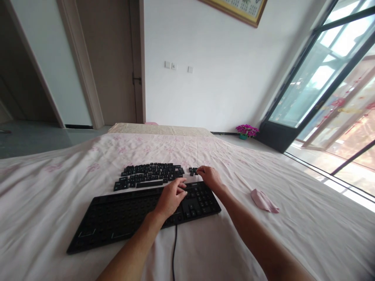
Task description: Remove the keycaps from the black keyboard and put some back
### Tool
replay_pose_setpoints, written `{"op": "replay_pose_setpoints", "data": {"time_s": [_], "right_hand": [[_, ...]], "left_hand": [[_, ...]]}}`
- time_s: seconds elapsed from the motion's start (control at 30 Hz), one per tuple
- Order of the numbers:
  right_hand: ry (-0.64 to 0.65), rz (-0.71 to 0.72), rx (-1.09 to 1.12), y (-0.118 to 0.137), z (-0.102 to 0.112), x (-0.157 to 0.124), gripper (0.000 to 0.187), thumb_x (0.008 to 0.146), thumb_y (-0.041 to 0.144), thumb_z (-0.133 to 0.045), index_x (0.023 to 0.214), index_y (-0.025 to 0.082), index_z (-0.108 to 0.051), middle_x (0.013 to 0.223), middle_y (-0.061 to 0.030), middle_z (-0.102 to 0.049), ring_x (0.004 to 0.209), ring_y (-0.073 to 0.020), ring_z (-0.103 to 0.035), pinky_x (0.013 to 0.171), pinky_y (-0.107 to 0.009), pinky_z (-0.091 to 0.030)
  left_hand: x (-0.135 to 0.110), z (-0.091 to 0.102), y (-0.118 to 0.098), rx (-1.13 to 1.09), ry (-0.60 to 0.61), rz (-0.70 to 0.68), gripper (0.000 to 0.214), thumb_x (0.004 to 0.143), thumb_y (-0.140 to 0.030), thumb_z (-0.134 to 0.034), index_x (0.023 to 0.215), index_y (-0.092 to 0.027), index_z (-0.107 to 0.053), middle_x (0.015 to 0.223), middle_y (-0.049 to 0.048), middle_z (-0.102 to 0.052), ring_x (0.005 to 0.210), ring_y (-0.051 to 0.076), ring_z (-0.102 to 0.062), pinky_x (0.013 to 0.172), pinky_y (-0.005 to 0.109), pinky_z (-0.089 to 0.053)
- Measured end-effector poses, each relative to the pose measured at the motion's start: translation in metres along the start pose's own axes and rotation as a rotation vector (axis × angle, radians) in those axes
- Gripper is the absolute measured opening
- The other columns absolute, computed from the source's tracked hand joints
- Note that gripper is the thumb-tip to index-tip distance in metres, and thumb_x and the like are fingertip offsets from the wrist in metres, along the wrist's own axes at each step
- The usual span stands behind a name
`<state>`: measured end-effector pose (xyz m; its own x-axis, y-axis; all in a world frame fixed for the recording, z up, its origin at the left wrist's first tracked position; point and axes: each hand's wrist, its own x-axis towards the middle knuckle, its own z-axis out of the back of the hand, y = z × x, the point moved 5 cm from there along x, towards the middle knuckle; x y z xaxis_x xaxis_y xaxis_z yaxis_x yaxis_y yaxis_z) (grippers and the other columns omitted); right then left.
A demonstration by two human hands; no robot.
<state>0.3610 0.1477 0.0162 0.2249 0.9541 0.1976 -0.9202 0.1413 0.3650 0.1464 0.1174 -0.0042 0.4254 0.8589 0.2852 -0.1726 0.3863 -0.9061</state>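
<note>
Your keyboard (129, 214) lies flat on the pale flowered sheet (43, 218) in front of you, set at a slant, its left end nearer to you than its right. It is black all over. The main block is bare of keys, showing dark rows of sockets, with thin pale outlines at two spots near its close edge. The number pad (202, 201) on its right side carries small dark squares; you cannot tell from here which of them are caps.

Take the keyboard's middle as the clock centre. At twelve o'clock, just beyond its far edge, the loose keys (155, 170) sit in crowded, uneven rows, black with small pale marks, the long space bar (149, 184) on the near side. Between one and two o'clock is a small separate cluster of keys (191, 171).

Your right hand (208, 176) is at two o'clock, fingers bent down at that cluster; whether they pinch a key, you cannot tell. Your left hand (171, 197) is over the keyboard, fingers loosely curled and thumb apart from them; any contact is unclear. The black cable (175, 249) runs towards you from between four and five o'clock, and a crumpled pink cloth (264, 201) lies at three.
</note>
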Motion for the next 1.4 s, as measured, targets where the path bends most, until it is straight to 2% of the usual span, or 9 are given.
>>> {"op": "replay_pose_setpoints", "data": {"time_s": [0.27, 0.53, 0.77, 0.9, 0.97, 1.07, 1.17, 1.27, 1.4], "right_hand": [[0.042, 0.013, -0.022, -0.005, -0.01, 0.007, 0.02, 0.084, 0.034, -0.058, 0.095, 0.03, -0.074, 0.094, 0.0005, -0.074, 0.089, -0.019, -0.065, 0.068, -0.025, -0.038], [0.033, -0.002, -0.069, 0.0, -0.005, 0.004, 0.025, 0.086, 0.04, -0.057, 0.102, 0.028, -0.072, 0.095, -0.0017, -0.074, 0.089, -0.019, -0.065, 0.066, -0.024, -0.037], [-0.104, 0.107, -0.104, 0.023, 0.02, -0.015, 0.045, 0.099, 0.044, -0.034, 0.085, 0.021, -0.07, 0.085, -0.0062, -0.071, 0.078, -0.0179, -0.063, 0.065, -0.026, -0.035], [-0.149, 0.275, -0.079, 0.05, 0.039, -0.033, 0.049, 0.101, 0.041, -0.03, 0.079, 0.021, -0.069, 0.08, -0.0059, -0.069, 0.084, -0.0178, -0.061, 0.075, -0.026, -0.036], [-0.159, 0.289, -0.077, 0.058, 0.049, -0.042, 0.05, 0.1, 0.043, -0.031, 0.077, 0.022, -0.069, 0.08, -0.0056, -0.069, 0.085, -0.018, -0.061, 0.074, -0.026, -0.036], [-0.133, 0.274, 0.029, 0.063, 0.058, -0.051, 0.044, 0.099, 0.043, -0.034, 0.085, 0.023, -0.07, 0.087, -0.0034, -0.069, 0.082, -0.0161, -0.061, 0.071, -0.025, -0.038], [-0.077, 0.285, 0.24, 0.061, 0.057, -0.056, 0.036, 0.096, 0.042, -0.04, 0.094, 0.022, -0.07, 0.087, -0.002, -0.07, 0.078, -0.0152, -0.062, 0.07, -0.024, -0.041], [-0.002, 0.236, 0.413, 0.053, 0.048, -0.059, 0.03, 0.092, 0.041, -0.046, 0.091, 0.02, -0.068, 0.08, -0.0004, -0.069, 0.067, -0.0142, -0.061, 0.063, -0.024, -0.043], [0.031, 0.198, 0.482, 0.048, 0.039, -0.066, 0.023, 0.088, 0.038, -0.051, 0.083, 0.02, -0.065, 0.069, 0.002, -0.065, 0.061, -0.0131, -0.058, 0.058, -0.023, -0.042]], "left_hand": [[0.0, -0.001, 0.0, 0.013, 0.005, 0.002, 0.041, 0.075, -0.01, -0.059, 0.115, -0.017, -0.063, 0.099, 0.0055, -0.068, 0.071, 0.011, -0.065, 0.075, 0.026, -0.052], [0.0, 0.0, 0.0, 0.022, 0.003, 0.003, 0.04, 0.075, -0.011, -0.059, 0.114, -0.018, -0.064, 0.099, 0.0053, -0.069, 0.073, 0.011, -0.064, 0.076, 0.027, -0.052], [-0.001, 0.001, -0.004, 0.013, 0.014, -0.003, 0.036, 0.076, -0.012, -0.06, 0.111, -0.017, -0.065, 0.098, 0.006, -0.07, 0.074, 0.013, -0.066, 0.077, 0.029, -0.053], [-0.002, 0.001, -0.005, 0.015, 0.012, -0.002, 0.035, 0.076, -0.012, -0.06, 0.111, -0.017, -0.066, 0.098, 0.0058, -0.069, 0.076, 0.014, -0.066, 0.078, 0.029, -0.052], [-0.002, 0.001, -0.004, 0.011, 0.01, 0.004, 0.035, 0.077, -0.013, -0.06, 0.111, -0.017, -0.066, 0.099, 0.0057, -0.069, 0.076, 0.013, -0.065, 0.077, 0.029, -0.052], [-0.002, 0.0, -0.003, 0.007, 0.018, 0.006, 0.035, 0.077, -0.013, -0.059, 0.111, -0.017, -0.065, 0.099, 0.0057, -0.068, 0.076, 0.012, -0.065, 0.077, 0.028, -0.052], [-0.002, 0.0, -0.002, 0.015, 0.017, -0.002, 0.035, 0.077, -0.012, -0.059, 0.111, -0.017, -0.066, 0.099, 0.0052, -0.068, 0.076, 0.012, -0.064, 0.077, 0.028, -0.052], [-0.003, 0.0, -0.001, 0.022, 0.007, -0.013, 0.036, 0.077, -0.011, -0.058, 0.111, -0.018, -0.066, 0.099, 0.0049, -0.068, 0.076, 0.012, -0.065, 0.077, 0.028, -0.052], [-0.003, -0.001, -0.002, 0.041, 0.006, -0.021, 0.036, 0.077, -0.011, -0.058, 0.111, -0.019, -0.065, 0.1, 0.0046, -0.068, 0.077, 0.012, -0.065, 0.078, 0.028, -0.052]]}}
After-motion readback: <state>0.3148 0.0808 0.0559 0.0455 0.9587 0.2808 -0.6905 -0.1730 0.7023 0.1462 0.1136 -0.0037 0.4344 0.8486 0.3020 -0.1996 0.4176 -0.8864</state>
